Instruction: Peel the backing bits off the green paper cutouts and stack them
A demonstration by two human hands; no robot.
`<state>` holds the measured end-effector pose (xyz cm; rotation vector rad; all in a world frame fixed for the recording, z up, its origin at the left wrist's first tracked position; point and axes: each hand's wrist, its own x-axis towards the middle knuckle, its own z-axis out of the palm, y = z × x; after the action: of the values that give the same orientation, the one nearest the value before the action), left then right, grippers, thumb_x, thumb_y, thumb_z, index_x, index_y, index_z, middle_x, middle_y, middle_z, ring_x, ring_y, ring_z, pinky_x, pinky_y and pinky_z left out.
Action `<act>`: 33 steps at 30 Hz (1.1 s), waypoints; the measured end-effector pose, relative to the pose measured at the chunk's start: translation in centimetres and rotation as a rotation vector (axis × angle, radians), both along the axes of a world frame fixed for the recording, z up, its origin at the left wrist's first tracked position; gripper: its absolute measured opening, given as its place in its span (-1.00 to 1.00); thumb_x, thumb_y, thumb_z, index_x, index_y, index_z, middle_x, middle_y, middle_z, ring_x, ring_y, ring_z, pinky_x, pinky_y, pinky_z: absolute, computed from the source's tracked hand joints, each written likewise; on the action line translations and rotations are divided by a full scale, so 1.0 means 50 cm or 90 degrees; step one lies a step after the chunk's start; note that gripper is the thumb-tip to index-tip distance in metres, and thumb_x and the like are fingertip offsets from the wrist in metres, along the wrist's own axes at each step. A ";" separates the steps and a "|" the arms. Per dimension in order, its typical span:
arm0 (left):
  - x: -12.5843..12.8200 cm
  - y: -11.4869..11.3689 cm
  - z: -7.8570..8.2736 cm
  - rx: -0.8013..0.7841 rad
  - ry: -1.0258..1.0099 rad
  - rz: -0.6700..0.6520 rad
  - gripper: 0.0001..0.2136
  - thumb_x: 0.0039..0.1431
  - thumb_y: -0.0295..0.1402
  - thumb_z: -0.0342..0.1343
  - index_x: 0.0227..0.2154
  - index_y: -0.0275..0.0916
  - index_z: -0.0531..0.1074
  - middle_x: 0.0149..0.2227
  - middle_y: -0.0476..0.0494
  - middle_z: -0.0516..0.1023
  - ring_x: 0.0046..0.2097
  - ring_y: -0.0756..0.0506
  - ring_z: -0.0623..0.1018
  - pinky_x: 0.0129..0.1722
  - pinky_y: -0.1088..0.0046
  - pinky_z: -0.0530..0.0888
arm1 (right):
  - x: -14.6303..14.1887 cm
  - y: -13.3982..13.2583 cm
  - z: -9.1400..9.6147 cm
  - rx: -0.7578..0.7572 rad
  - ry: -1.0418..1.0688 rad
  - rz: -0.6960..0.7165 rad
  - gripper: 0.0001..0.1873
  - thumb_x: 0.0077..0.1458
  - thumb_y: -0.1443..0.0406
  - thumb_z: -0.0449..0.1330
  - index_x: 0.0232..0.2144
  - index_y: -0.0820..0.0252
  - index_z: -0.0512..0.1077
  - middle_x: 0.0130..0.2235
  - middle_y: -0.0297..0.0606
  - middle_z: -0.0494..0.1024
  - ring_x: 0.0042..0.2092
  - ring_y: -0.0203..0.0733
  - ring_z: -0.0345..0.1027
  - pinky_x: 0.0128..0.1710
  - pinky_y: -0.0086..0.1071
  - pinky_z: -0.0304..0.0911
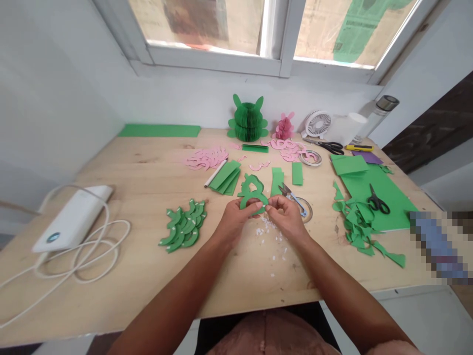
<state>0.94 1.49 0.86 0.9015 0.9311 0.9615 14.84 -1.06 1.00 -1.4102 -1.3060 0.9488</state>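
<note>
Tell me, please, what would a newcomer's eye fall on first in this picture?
Probably the large green paper figure at the back of the table, with a smaller pink figure to its right. Then perhaps the looped green paper piece near the middle, held in the left hand, with the right hand at its edge.

Bright daylight from the white-framed glass window [291,29] glares along its lower edge, shadows on the pale wooden surface [140,187] are soft, wide-angle distortion stretches the margins, and blocky pixelation masks one right-hand patch.
</note>
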 end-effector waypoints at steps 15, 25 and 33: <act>0.008 -0.003 -0.021 0.152 0.145 0.100 -0.84 -0.16 -0.31 0.23 -0.51 -0.30 0.51 -0.53 -0.03 0.51 -0.40 -0.05 0.47 -0.27 0.40 0.41 | -0.002 0.000 -0.014 -0.029 0.057 0.010 -0.90 -0.09 0.27 0.15 -0.49 0.20 0.34 -0.61 -0.46 0.27 -0.57 -0.37 0.12 -0.59 -0.48 0.06; 0.005 -0.006 -0.018 0.201 0.223 0.103 -0.84 -0.11 -0.28 0.20 -0.51 -0.29 0.53 -0.51 -0.03 0.54 -0.42 -0.07 0.49 -0.33 0.42 0.42 | -0.002 0.003 -0.021 -0.059 0.152 0.024 -0.83 -0.13 0.22 0.20 -0.48 0.20 0.34 -0.61 -0.46 0.29 -0.58 -0.38 0.13 -0.59 -0.48 0.05; 0.006 -0.017 -0.004 0.313 0.329 0.112 -0.88 -0.05 -0.32 0.15 -0.46 -0.21 0.55 -0.43 0.01 0.59 -0.33 -0.10 0.52 -0.26 0.42 0.42 | -0.009 0.002 -0.015 -0.063 0.181 0.014 -0.85 -0.17 0.25 0.20 -0.49 0.19 0.33 -0.60 -0.48 0.30 -0.57 -0.39 0.13 -0.57 -0.48 0.05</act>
<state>1.22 0.64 0.64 1.5521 1.2489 1.1581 14.39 -0.94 0.24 -1.2813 -1.0772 1.1954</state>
